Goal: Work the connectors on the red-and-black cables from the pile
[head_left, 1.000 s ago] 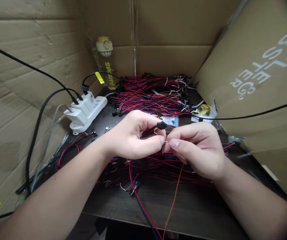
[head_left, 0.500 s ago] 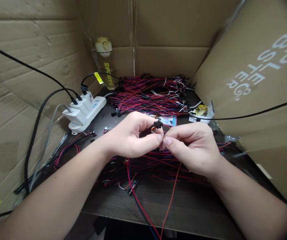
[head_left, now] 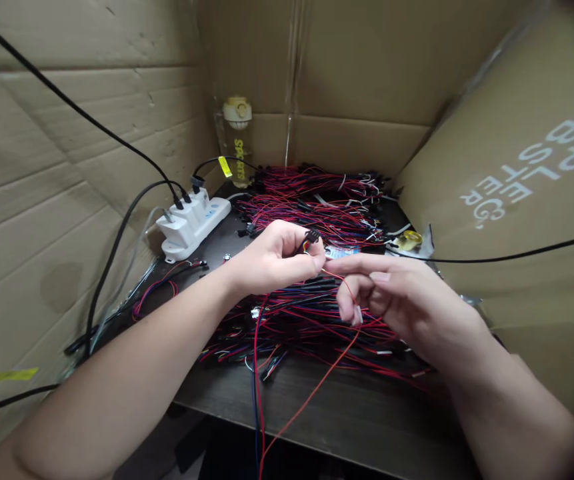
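My left hand [head_left: 291,257] is closed in a pinch around a small black wire connector [head_left: 311,237], its slotted end pointing up above the fingers. Thin coloured leads show just below the connector. Red and dark blue wires [head_left: 261,373] hang from under this hand past the table edge. Beside it, my right hand [head_left: 407,290] has its index finger stretched toward the left fingertips and its other fingers curled. An orange wire [head_left: 311,387] runs from the left fingertips, bends round the curled right fingers and drops toward the front edge. The grip on it is partly hidden.
Bundles of red and black wires [head_left: 311,217] lie at the back, with more wires [head_left: 307,333] under my hands. A white power strip [head_left: 191,227] with plugged-in cables stands left. Behind it is a bottle [head_left: 239,143]. Cardboard walls [head_left: 367,73] surround the dark table [head_left: 367,413]; yellow tape [head_left: 409,240] lies right.
My right hand has drawn away from the left fingertips and turned, its index finger now extended and the orange wire across its fingers. My left hand still pinches the connector.
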The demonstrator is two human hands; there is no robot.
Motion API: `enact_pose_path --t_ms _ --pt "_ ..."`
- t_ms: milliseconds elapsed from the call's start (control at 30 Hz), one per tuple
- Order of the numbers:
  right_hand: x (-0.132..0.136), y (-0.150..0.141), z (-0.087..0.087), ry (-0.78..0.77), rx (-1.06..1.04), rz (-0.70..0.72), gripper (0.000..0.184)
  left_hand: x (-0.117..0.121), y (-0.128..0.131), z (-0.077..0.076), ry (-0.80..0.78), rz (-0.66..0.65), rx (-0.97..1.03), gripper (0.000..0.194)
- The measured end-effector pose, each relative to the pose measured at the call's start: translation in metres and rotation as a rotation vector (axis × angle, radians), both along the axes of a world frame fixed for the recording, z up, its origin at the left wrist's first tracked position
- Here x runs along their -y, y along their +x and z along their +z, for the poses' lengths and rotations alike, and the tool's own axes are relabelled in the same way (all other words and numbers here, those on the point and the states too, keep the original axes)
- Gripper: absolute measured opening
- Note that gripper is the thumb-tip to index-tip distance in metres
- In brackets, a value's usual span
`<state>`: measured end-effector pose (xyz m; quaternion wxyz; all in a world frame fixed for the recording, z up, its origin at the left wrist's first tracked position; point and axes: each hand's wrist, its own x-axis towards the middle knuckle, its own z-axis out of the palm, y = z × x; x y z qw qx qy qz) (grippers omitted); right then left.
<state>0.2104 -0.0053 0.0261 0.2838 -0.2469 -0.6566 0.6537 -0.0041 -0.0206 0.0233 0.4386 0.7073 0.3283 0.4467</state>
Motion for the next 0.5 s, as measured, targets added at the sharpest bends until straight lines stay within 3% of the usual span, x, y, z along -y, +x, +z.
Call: enact_pose_path --t_ms 200,500 --pt "-0.008 0.009 0.006 -0.202 0.082 0.159 0.036 -0.002 -0.006 -0.001 0.019 0.018 0.041 0.022" --pt "-0.011 0.017 0.009 -0.158 0.11 0.23 0.042 -0.004 -0.009 -0.005 0.035 0.018 0.057 0.022"
